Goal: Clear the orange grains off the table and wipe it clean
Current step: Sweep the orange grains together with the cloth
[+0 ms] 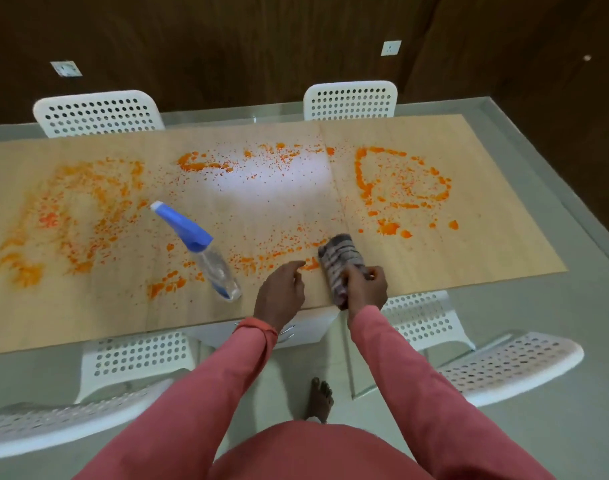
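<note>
Fingers grip striped cloth over grain-strewn wooden table, dark-panelled wall behind.

Long pink sleeves, pink garment below, orange wristband, bare foot

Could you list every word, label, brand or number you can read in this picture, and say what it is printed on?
None can be read.
Spray bottle: no label or print shows.
Striped cloth, held in the right hand: pattern only, no writing.
Wall sockets: too small and blurred to show any marking.
Orange grains: loose scattered shapes, not letters.
</note>
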{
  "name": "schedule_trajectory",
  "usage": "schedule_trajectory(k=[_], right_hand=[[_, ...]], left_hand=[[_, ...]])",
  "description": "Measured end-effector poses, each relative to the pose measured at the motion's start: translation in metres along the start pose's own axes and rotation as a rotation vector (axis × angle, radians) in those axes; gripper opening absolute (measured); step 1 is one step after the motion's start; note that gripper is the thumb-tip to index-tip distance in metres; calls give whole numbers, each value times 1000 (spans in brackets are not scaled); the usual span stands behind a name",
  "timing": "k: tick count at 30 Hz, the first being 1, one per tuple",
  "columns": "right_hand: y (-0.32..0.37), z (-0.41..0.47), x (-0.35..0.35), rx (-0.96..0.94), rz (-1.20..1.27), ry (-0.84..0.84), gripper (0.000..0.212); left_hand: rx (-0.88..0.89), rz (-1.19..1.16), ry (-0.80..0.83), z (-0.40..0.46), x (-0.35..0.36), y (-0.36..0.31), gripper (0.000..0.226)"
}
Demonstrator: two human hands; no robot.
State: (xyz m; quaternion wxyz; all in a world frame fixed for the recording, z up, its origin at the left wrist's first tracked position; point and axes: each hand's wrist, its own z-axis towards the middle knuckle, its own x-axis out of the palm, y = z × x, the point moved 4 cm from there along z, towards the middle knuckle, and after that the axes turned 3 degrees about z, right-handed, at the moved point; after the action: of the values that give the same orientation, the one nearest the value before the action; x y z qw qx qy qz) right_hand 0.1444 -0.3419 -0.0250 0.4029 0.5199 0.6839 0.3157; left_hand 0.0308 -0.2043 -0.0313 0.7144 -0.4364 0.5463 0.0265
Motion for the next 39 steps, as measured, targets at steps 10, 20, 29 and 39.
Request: schedule_trajectory(k=[10,20,29,39], right_hand=[[76,32,-34,-425,-108,444,35],[80,53,-36,-499,-191,679,42],[62,76,-12,-308,-462,646,138],[67,81,-14,-247,-218,330,65]], left_hand=[[-317,-955,202,59,22,-86,44],[-466,-1084,434,73,38,-101,37],[-475,-1154,548,91,36,-105,41],[-435,-1014,712,100,37,-82,55]])
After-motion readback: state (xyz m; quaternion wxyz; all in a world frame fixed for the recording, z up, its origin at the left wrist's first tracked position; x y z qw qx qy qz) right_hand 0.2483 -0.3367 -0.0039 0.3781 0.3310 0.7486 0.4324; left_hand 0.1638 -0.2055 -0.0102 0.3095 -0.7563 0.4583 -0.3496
